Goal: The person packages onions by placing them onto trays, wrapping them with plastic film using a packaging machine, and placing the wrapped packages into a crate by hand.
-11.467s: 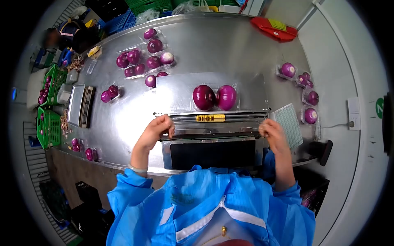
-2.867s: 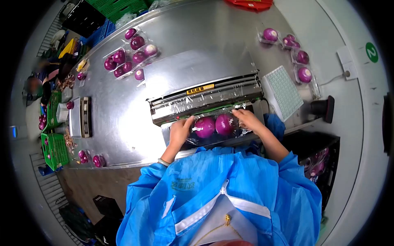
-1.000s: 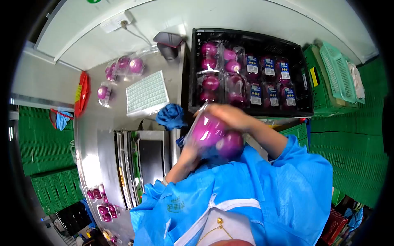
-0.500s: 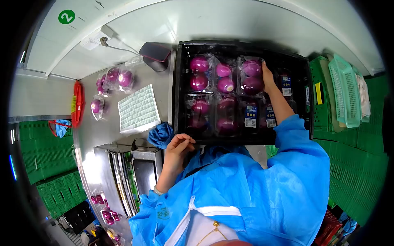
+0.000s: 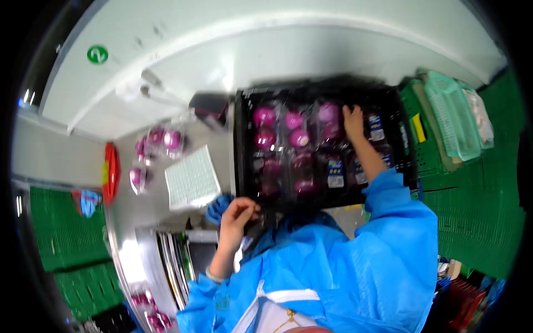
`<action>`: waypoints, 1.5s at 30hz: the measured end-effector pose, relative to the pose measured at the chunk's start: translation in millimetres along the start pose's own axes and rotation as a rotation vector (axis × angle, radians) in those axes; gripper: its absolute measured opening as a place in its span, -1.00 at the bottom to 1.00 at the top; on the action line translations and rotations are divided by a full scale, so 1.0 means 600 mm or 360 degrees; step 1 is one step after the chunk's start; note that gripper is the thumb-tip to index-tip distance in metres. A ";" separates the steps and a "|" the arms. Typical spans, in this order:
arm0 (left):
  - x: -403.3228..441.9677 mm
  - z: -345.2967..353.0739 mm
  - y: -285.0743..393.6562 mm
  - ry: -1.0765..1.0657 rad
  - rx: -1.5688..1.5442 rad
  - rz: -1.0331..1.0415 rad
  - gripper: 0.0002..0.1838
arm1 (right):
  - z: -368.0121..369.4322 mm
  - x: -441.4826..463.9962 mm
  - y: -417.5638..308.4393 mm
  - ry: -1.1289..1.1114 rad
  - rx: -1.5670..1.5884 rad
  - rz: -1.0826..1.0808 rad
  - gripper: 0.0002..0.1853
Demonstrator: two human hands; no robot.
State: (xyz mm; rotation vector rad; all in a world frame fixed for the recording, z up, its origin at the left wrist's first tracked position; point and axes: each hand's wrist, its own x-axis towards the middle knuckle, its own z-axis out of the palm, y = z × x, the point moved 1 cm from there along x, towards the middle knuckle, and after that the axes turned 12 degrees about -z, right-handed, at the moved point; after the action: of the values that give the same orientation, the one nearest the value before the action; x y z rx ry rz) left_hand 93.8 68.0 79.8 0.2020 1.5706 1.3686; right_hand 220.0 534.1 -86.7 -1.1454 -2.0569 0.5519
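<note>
My right hand (image 5: 354, 123) reaches into the black crate (image 5: 242, 166), its fingers slightly apart at the right side of a clear pack of purple onions (image 5: 329, 123). The hand looks empty, though motion blurs it. Labelled packs (image 5: 376, 127) sit to its right. More onion packs (image 5: 265, 127) fill the crate's left half; another labelled pack (image 5: 335, 171) lies in the near row. My left hand (image 5: 240, 215) is by the crate's near left corner, fingers curled and pinched together. Whatever they may hold is hidden.
Left on the steel table are a sheet of white labels (image 5: 192, 177), loose onion packs (image 5: 165, 140), a dark device (image 5: 210, 109), a blue cloth (image 5: 219, 208) and a metal machine (image 5: 152, 255). Green crates (image 5: 472, 205) and a pale green basket (image 5: 452, 119) stand at right.
The onion pack now sits lower in the crate, and my right hand has come off its edge. My left hand remains near the crate corner. The whole view has shifted with my head.
</note>
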 end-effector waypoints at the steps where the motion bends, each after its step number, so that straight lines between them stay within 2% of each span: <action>1: 0.006 -0.004 -0.014 0.0000 0.0123 0.0187 -0.92 | -0.013 -0.011 -0.006 0.0048 -0.0079 -0.0146 -0.39; 2: 0.021 -0.006 -0.031 -0.0007 0.0234 0.0391 -0.92 | -0.032 -0.024 -0.026 0.0048 -0.0040 -0.0185 -0.40; 4: 0.036 0.000 -0.041 0.0166 0.0929 0.0701 -0.85 | -0.070 -0.055 -0.064 0.0051 0.0050 -0.0325 -0.39; 5: 0.043 0.011 -0.032 0.0201 0.1224 0.0962 -0.81 | -0.092 -0.072 -0.089 0.0001 0.0102 -0.0450 -0.40; 6: 0.043 0.022 -0.030 0.0258 0.1516 0.1203 -0.78 | -0.114 -0.096 -0.116 -0.0073 0.0155 -0.0567 -0.40; 7: 0.054 0.022 -0.043 0.0241 0.1729 0.1233 -0.80 | -0.146 -0.125 -0.153 -0.0241 0.0284 -0.0615 -0.43; 8: 0.058 0.024 -0.053 0.0271 0.2024 0.1458 -0.85 | -0.175 -0.160 -0.186 -0.0418 0.0408 -0.0659 -0.45; 10: 0.066 0.022 -0.071 0.0348 0.2091 0.1651 -0.87 | -0.212 -0.233 -0.218 -0.0512 0.0207 -0.0849 -0.53; 12: 0.070 0.019 -0.079 0.0387 0.2126 0.1820 -0.85 | -0.251 -0.302 -0.245 -0.0412 -0.0133 -0.1002 -0.55; 14: 0.065 0.021 -0.081 0.0464 0.2117 0.1816 -0.82 | -0.263 -0.355 -0.243 -0.0253 -0.0356 -0.0976 -0.61; 17: 0.071 0.021 -0.084 0.0512 0.2185 0.1901 -0.79 | -0.245 -0.369 -0.237 -0.0333 -0.0557 -0.0799 -0.65; 19: 0.084 0.011 -0.099 0.0508 0.2296 0.1931 -0.74 | -0.228 -0.372 -0.232 -0.0183 -0.0510 -0.0715 -0.73; 20: 0.069 0.017 -0.092 0.0422 0.2180 0.1895 -0.70 | -0.232 -0.378 -0.232 -0.0144 -0.0492 -0.0697 -0.75; 24: 0.047 0.022 -0.084 0.0360 0.2110 0.1989 -0.62 | -0.240 -0.389 -0.226 -0.0220 -0.0520 -0.0640 -0.76; 25: 0.048 0.021 -0.088 0.0391 0.2134 0.1969 -0.63 | -0.223 -0.393 -0.205 0.0051 -0.0465 -0.0875 -0.75; 28: 0.056 0.018 -0.087 0.0425 0.2201 0.1951 -0.64 | -0.224 -0.393 -0.212 0.0121 -0.0502 -0.0837 -0.75; 30: 0.046 0.017 -0.089 0.0445 0.2238 0.1937 -0.65 | -0.226 -0.396 -0.217 0.0200 -0.0453 -0.0946 -0.74; 45: 0.055 0.016 -0.087 0.0422 0.2229 0.1918 -0.64 | -0.215 -0.393 -0.202 0.0252 -0.0578 -0.1071 -0.78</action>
State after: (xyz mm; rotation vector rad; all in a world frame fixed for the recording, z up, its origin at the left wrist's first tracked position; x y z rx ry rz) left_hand 109.1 78.5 20.1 2.1257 2.5274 0.7312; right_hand 334.2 273.1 -10.9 -0.5816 -2.2762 -0.2393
